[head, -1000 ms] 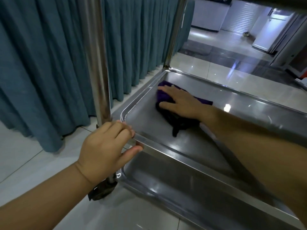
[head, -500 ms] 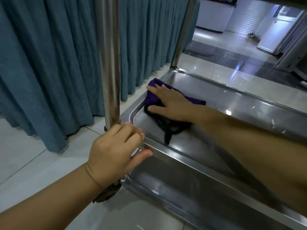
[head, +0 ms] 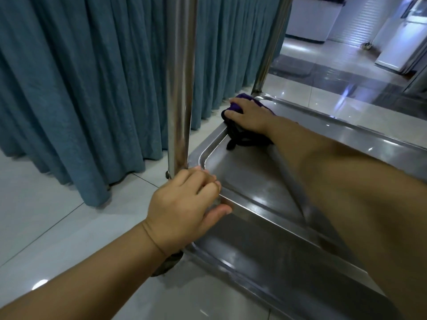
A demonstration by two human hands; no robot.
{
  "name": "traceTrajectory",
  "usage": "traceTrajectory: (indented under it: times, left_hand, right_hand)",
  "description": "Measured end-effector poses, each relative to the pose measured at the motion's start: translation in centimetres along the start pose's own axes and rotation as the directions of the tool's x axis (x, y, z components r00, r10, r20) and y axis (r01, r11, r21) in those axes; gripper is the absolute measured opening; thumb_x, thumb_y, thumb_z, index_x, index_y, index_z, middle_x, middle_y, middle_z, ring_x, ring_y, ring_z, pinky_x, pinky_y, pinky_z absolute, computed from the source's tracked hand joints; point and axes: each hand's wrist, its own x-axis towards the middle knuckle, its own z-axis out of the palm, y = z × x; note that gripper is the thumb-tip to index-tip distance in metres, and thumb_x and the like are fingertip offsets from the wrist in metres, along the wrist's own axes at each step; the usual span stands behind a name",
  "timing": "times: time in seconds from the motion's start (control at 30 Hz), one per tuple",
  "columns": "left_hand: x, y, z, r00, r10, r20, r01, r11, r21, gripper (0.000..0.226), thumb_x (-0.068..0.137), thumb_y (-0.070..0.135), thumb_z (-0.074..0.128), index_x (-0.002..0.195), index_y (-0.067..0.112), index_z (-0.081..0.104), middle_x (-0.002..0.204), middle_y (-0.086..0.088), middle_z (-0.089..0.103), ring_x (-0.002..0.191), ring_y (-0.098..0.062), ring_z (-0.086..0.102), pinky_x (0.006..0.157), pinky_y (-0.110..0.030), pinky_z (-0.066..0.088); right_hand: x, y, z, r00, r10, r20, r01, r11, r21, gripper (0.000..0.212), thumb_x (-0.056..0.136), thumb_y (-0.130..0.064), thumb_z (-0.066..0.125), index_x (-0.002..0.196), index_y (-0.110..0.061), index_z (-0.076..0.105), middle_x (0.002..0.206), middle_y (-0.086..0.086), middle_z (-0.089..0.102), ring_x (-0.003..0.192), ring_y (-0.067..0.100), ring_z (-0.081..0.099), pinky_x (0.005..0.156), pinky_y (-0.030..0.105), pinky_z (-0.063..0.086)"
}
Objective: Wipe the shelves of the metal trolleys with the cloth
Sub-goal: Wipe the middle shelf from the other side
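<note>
A purple cloth [head: 240,135] lies bunched on the middle shelf [head: 265,181] of a stainless steel trolley, against the shelf's left rim near the far left corner. My right hand [head: 248,115] lies flat on top of the cloth with straight fingers, pressing it down. My left hand [head: 184,204] grips the shelf's near left corner, fingers curled over the rim and thumb under it, beside the near upright post [head: 181,88]. A lower shelf [head: 265,269] shows below.
A teal curtain [head: 92,88] hangs close along the trolley's left side down to the tiled floor [head: 46,215]. A far post [head: 270,42] rises at the back left corner. A caster [head: 167,265] sits under my left wrist. White cabinets [head: 392,42] stand far back.
My right hand has pushed the cloth further away and to the left, from mid-shelf to the left rim near the far post. My left hand keeps its grip on the corner.
</note>
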Motion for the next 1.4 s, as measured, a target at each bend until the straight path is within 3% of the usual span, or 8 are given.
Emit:
traceTrajectory:
  times: [0.17, 0.23, 0.4, 0.6, 0.77, 0.9, 1.27, 1.4]
  left_hand:
    - [-0.1, 0.1, -0.4, 0.999, -0.031, 0.014, 0.031, 1.0, 0.003, 0.038, 0.087, 0.049, 0.059, 0.088, 0.013, 0.069, 0.092, -0.003, 0.067, 0.091, -0.023, 0.06, 0.082, -0.027, 0.045]
    - [-0.2, 0.4, -0.7, 0.999, -0.035, 0.03, 0.036, 0.999, -0.035, 0.035, 0.087, 0.044, 0.061, 0.091, 0.01, 0.069, 0.095, -0.006, 0.066, 0.095, -0.023, 0.059, 0.09, -0.027, 0.042]
    - [-2.8, 0.6, -3.3, 0.995, -0.034, 0.095, 0.039, 0.998, -0.044, 0.036, 0.088, 0.026, 0.056, 0.115, 0.004, 0.064, 0.118, -0.015, 0.061, 0.118, -0.025, 0.047, 0.111, -0.032, 0.03]
    - [-7.1, 1.3, -5.8, 0.982, -0.174, 0.073, 0.175, 0.984, -0.013, 0.027, 0.081, 0.013, 0.062, 0.106, 0.002, 0.065, 0.106, -0.014, 0.063, 0.105, -0.024, 0.051, 0.094, -0.033, 0.037]
    - [-8.3, 3.7, -5.5, 0.975, -0.148, 0.166, 0.159, 0.985, -0.058, 0.028, 0.085, 0.019, 0.049, 0.103, 0.006, 0.066, 0.104, -0.011, 0.063, 0.103, -0.022, 0.05, 0.092, -0.031, 0.036]
    - [-9.0, 6.3, -4.8, 0.976, -0.06, 0.207, 0.089, 0.987, -0.134, 0.023, 0.085, 0.016, 0.052, 0.1, 0.006, 0.067, 0.101, -0.01, 0.063, 0.097, -0.022, 0.051, 0.085, -0.031, 0.04]
    - [-7.3, 16.9, -1.0, 0.924, 0.272, 0.269, -0.168, 0.92, -0.353, 0.026, 0.081, 0.017, 0.045, 0.087, 0.007, 0.068, 0.09, -0.008, 0.063, 0.088, -0.02, 0.047, 0.072, -0.028, 0.036]
    - [-7.3, 21.4, 0.6, 0.877, 0.407, 0.255, -0.29, 0.872, -0.395, 0.025, 0.078, 0.015, 0.044, 0.081, 0.007, 0.068, 0.087, -0.009, 0.062, 0.084, -0.021, 0.047, 0.067, -0.029, 0.037]
  right_hand:
    - [-3.0, -3.0, 1.6, 0.99, -0.14, 0.0, 0.139, 0.987, -0.082, 0.063, 0.084, -0.068, 0.041, 0.135, -0.03, 0.048, 0.137, 0.003, 0.049, 0.127, 0.023, 0.043, 0.106, 0.045, 0.037]
    - [-5.0, -3.9, 2.1, 0.981, -0.192, -0.007, 0.191, 0.978, -0.083, 0.06, 0.088, -0.063, 0.044, 0.138, -0.03, 0.044, 0.139, 0.004, 0.048, 0.13, 0.023, 0.04, 0.108, 0.045, 0.035]
    - [-9.3, -6.0, 2.7, 0.972, -0.222, 0.082, 0.231, 0.967, -0.108, 0.068, 0.093, -0.061, 0.038, 0.151, -0.033, 0.017, 0.16, -0.002, 0.015, 0.148, 0.024, 0.005, 0.117, 0.045, 0.012]
    - [-15.0, -9.0, 3.1, 0.956, -0.22, 0.196, 0.219, 0.975, 0.029, 0.075, 0.094, -0.057, 0.041, 0.153, -0.034, 0.001, 0.162, -0.002, -0.003, 0.148, 0.021, -0.007, 0.118, 0.042, -0.001]
    - [-19.8, -8.6, 4.0, 0.956, -0.293, 0.028, 0.291, 0.925, -0.242, 0.095, 0.086, -0.042, 0.065, 0.153, -0.028, -0.001, 0.161, 0.003, 0.01, 0.147, 0.023, 0.012, 0.116, 0.038, 0.018]
    - [-24.6, -6.2, 4.1, 0.933, -0.333, -0.134, 0.248, 0.867, -0.432, 0.089, 0.089, -0.039, 0.062, 0.153, -0.027, 0.002, 0.157, 0.005, 0.023, 0.14, 0.026, 0.032, 0.095, 0.036, 0.044]
    - [-41.9, 9.4, -0.2, 0.941, -0.224, -0.253, 0.048, 0.831, -0.554, 0.088, 0.076, -0.031, 0.078, 0.148, -0.016, 0.03, 0.141, 0.015, 0.049, 0.121, 0.036, 0.055, 0.071, 0.04, 0.055]
    - [-49.2, 15.1, -1.9, 0.94, -0.131, -0.315, -0.064, 0.839, -0.541, 0.089, 0.071, -0.022, 0.081, 0.145, -0.014, 0.032, 0.137, 0.021, 0.051, 0.118, 0.041, 0.056, 0.075, 0.047, 0.054]
